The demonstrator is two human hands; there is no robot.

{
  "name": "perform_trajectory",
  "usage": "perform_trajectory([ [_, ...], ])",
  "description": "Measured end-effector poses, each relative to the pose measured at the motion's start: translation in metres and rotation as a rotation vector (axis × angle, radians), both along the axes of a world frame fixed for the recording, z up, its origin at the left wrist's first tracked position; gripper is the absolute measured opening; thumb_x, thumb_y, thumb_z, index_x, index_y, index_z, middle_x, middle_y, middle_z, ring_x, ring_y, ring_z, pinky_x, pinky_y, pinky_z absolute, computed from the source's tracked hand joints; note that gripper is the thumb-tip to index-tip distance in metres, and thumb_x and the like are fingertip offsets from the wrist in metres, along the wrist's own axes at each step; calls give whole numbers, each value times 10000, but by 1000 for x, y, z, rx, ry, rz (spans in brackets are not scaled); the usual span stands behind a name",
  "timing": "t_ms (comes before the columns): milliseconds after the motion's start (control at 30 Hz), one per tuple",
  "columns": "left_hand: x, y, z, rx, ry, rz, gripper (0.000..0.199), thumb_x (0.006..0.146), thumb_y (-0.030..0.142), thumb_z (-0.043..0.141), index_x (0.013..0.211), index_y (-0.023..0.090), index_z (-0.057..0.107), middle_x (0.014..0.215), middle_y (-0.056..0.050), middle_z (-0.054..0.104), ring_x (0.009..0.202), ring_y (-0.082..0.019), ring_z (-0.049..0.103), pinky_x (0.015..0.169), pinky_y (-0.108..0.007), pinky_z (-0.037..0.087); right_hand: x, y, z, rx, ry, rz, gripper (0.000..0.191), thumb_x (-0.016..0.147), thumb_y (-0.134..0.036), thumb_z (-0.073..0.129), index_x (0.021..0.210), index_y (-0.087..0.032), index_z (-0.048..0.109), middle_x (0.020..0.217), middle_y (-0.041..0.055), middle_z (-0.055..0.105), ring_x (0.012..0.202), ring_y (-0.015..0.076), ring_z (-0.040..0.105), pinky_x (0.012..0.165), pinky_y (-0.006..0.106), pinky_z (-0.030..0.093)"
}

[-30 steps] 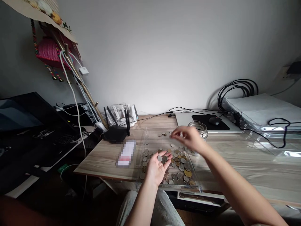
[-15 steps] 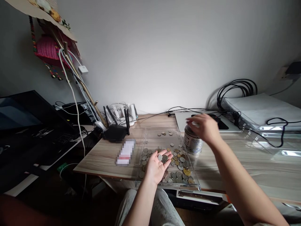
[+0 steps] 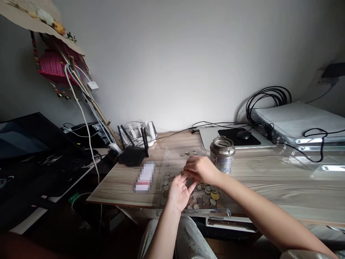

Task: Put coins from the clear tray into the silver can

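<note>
Left hand (image 3: 179,192) cupped palm-up over clear plastic tray (image 3: 172,156) of mixed loose coins (image 3: 207,196). Right hand (image 3: 201,169) pinches into that palm; grip contents unclear. Best pick singly, keep palm level.

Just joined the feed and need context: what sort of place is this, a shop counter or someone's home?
Most likely a home desk: a wooden desk against a plain wall, a router, a mouse on its pad, loose cables, and a clear tray of coins.
</note>
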State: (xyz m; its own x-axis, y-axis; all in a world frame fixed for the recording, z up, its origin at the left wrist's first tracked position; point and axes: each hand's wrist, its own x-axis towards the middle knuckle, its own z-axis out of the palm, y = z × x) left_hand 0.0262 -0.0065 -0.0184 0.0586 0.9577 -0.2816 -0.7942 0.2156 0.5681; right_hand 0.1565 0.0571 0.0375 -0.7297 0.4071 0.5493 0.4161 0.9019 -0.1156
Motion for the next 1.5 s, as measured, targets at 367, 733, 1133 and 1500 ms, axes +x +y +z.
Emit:
perform_trajectory([
  [367, 0, -1, -4, 24, 148, -30, 268, 720, -16, 485, 929, 45, 642, 1010, -168, 657, 1011, -217, 597, 891, -275, 463, 102, 50, 36, -198, 179, -858, 273, 730, -435, 540, 708, -217, 702, 686, 36, 656, 592, 158, 540, 459, 236, 291],
  [733, 1, 1, -6, -16, 244, 51, 86, 661, 106, 660, 744, 82, 659, 646, -57, 644, 507, -45, 553, 441, -108, 402, 73, 31, 34, 70, 354, -744, 241, 768, -356, 510, 817, -186, 674, 762, 62, 644, 708, 175, 553, 599, 264, 372],
  [1133, 1, 1, -11, 77, 341, 88, 216, 669, 274, 602, 844, 163, 540, 513, 65, 451, 352, -1, 268, 342, -133, 117, -16, -5, -24, -505, -108, -146, 188, 759, -317, 550, 719, -193, 686, 674, 35, 652, 563, 116, 532, 520, 230, 327],
  [1500, 2, -1, -3, -2, 255, 15, 351, 658, 9, 440, 977, 84, 568, 770, -98, 650, 653, -114, 607, 651, -235, 475, 60, 12, 40, -179, 453, -488, 186, 757, -310, 543, 810, -209, 690, 753, 33, 677, 627, 141, 571, 566, 243, 400],
])
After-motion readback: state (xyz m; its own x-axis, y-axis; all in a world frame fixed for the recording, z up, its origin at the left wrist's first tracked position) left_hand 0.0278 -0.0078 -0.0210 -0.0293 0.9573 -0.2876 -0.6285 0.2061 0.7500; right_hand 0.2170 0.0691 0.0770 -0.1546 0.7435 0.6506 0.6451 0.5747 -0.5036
